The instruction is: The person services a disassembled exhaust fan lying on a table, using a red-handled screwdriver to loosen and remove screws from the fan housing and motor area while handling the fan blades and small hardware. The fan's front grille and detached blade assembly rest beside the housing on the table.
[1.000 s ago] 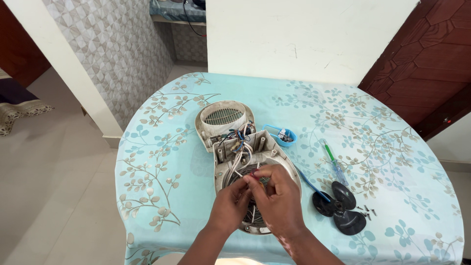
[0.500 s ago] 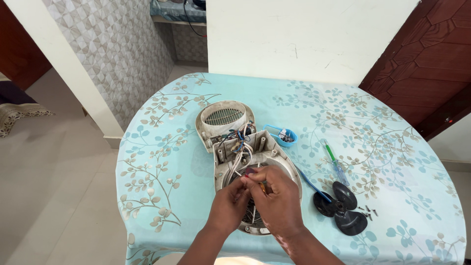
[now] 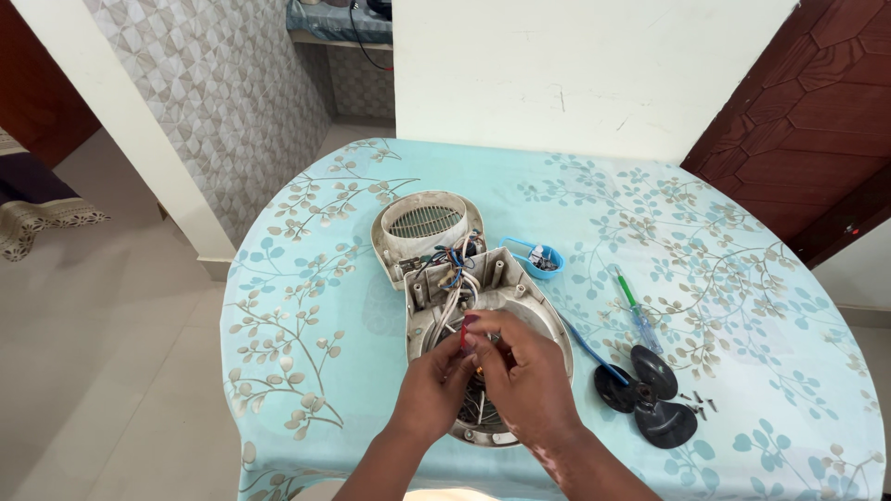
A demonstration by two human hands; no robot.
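Observation:
An opened beige fan housing (image 3: 501, 288) lies on the table with loose coloured wires (image 3: 451, 269) running through its upper part. Its grille cover (image 3: 425, 224) lies just behind it. My left hand (image 3: 433, 388) and my right hand (image 3: 524, 376) meet over the round lower part of the housing. Their fingertips pinch a small red-tipped wire piece (image 3: 465, 331) together. What lies under my palms is hidden.
A black fan blade (image 3: 650, 394) rests to the right, with small screws (image 3: 698, 401) beside it. A green-handled screwdriver (image 3: 635, 310) and a small blue dish (image 3: 538, 257) lie nearby. The tablecloth (image 3: 306, 334) is pale blue with leaves. The wall stands behind the table.
Both hands stay over the housing; the fingers have shifted slightly around the small red-tipped piece. Nothing else has moved.

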